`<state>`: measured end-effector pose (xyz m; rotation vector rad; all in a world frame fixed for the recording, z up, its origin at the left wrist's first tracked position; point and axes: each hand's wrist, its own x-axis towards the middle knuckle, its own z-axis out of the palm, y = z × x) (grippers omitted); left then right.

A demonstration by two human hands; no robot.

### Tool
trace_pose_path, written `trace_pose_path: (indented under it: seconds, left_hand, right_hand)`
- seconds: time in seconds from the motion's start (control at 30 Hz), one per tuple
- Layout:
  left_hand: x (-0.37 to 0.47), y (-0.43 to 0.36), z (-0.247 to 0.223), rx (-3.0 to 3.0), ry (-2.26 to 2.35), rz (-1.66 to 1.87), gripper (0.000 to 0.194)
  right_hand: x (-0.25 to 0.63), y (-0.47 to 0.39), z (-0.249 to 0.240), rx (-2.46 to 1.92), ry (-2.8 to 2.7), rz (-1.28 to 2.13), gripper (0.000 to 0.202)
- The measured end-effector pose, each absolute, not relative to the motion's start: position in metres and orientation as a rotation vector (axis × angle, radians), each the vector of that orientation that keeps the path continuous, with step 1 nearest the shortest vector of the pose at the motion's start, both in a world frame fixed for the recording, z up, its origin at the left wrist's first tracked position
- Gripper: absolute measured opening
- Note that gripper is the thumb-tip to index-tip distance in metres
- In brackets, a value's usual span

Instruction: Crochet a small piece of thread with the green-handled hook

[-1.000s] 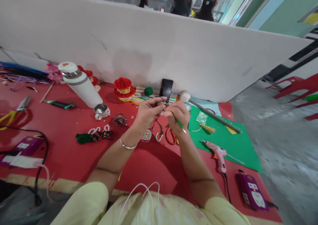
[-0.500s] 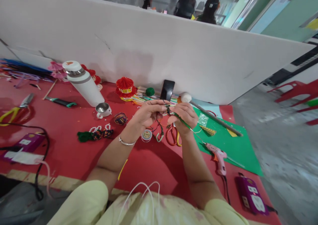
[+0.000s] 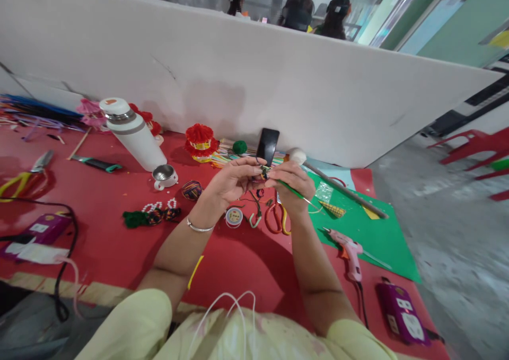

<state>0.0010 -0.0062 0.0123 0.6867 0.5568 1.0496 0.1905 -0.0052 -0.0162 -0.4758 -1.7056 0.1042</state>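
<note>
My left hand (image 3: 233, 182) pinches a small piece of dark multicoloured yarn work (image 3: 264, 173) between thumb and fingertips. In my right hand (image 3: 296, 182) is a crochet hook with a green handle (image 3: 292, 190); its thin metal end sticks out toward my wrist. The hook's working tip is hidden at the yarn, where both hands' fingertips nearly meet. Below them on the table lie a white spool (image 3: 234, 217), red-and-yellow scissors (image 3: 274, 217) and a curl of green yarn (image 3: 255, 219). A multicoloured yarn ball (image 3: 193, 190) rests left of my left forearm.
On the red table (image 3: 238, 264) stand a white bottle (image 3: 137, 137), a small metal-lined cup (image 3: 164, 176) and a phone (image 3: 268, 146) leaning at the white partition (image 3: 254, 73). At right lie a pink glue gun (image 3: 349, 249), a grey rod (image 3: 350, 190) and a purple power box (image 3: 403, 312).
Both hands have shifted slightly left with the yarn work, still close together. The green-handled hook now lies at a flatter angle. Things on the table stay put.
</note>
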Motion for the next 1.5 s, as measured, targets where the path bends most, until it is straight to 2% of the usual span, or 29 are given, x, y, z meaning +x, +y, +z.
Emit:
trace_pose_path:
  seconds: [0.23,0.5,0.67,1.0,1.1,1.27,1.5]
  left_hand:
    - [0.004,-0.007,0.016,0.606,0.534,1.022,0.026]
    - [-0.001,-0.002,0.01,0.653,0.543,0.95,0.027]
    - [-0.002,-0.003,0.009,0.657,0.577,0.97,0.03]
    - [-0.002,-0.005,0.015,0.769,0.619,1.06,0.02]
    - [-0.002,-0.005,0.013,0.79,0.63,1.083,0.021]
    - [-0.004,-0.005,0.013,0.833,0.652,1.119,0.021]
    - [-0.006,-0.006,0.015,0.845,0.657,1.112,0.021]
  right_hand:
    - [0.182,-0.006,-0.027,-0.456,-1.655,-0.098,0.03]
    - [0.193,-0.003,-0.024,-0.458,-1.691,0.249,0.02]
    - [0.201,0.001,-0.018,-0.363,-1.749,0.375,0.023]
    - [0.206,0.0,-0.011,-0.382,-1.848,0.336,0.032]
    - [0.209,-0.002,-0.01,-0.417,-1.882,0.302,0.028]
    - [0.211,-0.004,-0.008,-0.391,-1.907,0.284,0.037]
    - [0.21,-0.006,-0.005,-0.392,-1.912,0.334,0.033]
